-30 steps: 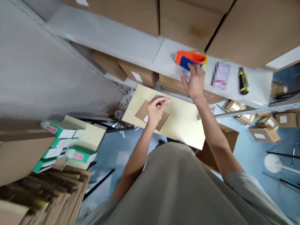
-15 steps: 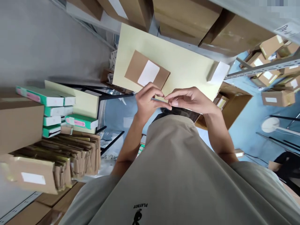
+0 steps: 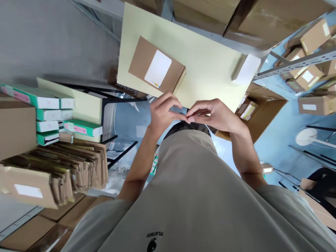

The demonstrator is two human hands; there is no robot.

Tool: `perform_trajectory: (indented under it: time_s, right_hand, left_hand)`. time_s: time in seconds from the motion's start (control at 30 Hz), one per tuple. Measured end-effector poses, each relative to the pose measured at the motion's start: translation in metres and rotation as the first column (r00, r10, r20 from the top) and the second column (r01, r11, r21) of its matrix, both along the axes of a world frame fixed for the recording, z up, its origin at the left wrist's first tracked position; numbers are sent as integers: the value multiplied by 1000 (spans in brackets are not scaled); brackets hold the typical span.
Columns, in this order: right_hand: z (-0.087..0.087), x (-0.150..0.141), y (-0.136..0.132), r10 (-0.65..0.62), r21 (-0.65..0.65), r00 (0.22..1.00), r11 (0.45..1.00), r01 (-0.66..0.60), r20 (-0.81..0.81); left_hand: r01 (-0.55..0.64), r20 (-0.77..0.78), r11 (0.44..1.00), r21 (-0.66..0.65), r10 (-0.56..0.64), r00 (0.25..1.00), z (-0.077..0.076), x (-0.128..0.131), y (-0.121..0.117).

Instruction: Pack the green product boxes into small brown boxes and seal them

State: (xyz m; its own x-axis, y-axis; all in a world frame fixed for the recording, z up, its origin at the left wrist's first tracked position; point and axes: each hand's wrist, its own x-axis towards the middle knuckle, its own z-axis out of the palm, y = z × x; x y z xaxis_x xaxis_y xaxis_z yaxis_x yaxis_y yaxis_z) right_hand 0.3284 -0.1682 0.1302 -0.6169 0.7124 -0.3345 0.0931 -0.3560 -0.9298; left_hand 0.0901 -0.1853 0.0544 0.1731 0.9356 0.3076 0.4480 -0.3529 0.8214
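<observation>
My left hand (image 3: 165, 109) and my right hand (image 3: 213, 113) meet at the fingertips in front of my waist, near the front edge of the cream tabletop (image 3: 207, 59). The left fingers are curled, with the thumb stretched toward the right hand. On the right, thumb and fingers come together in a pinch. Whatever is between the fingertips, if anything, is too small or hidden to make out. Just beyond the left hand lies a flat brown cardboard box (image 3: 136, 63) bearing a white label (image 3: 158, 68). It rests at an angle, touched by neither hand.
A white box (image 3: 248, 70) stands at the table's right end, with an open carton (image 3: 270, 115) below. At left are green-and-white boxes (image 3: 48, 114) and a row of flattened cardboard (image 3: 78, 168). Large cartons (image 3: 204, 15) line the back; several parcels (image 3: 312, 75) sit beyond the shelf at right.
The view has shifted, so table and box appear higher and further left. My fingertips have drawn together, and the thin greyish strip glimpsed by my left fingers no longer shows.
</observation>
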Motion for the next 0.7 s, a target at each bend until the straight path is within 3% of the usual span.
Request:
perform_trajectory:
  time_s: [0.37, 0.7]
  right_hand:
    - [-23, 16, -22, 11, 42, 1000, 999, -11, 2]
    - [-31, 13, -29, -82, -25, 995, 996, 80, -61]
  left_hand:
    - [-12, -33, 998, -60, 10, 999, -16, 17, -16]
    - [-36, -86, 999, 5, 36, 996, -12, 13, -8]
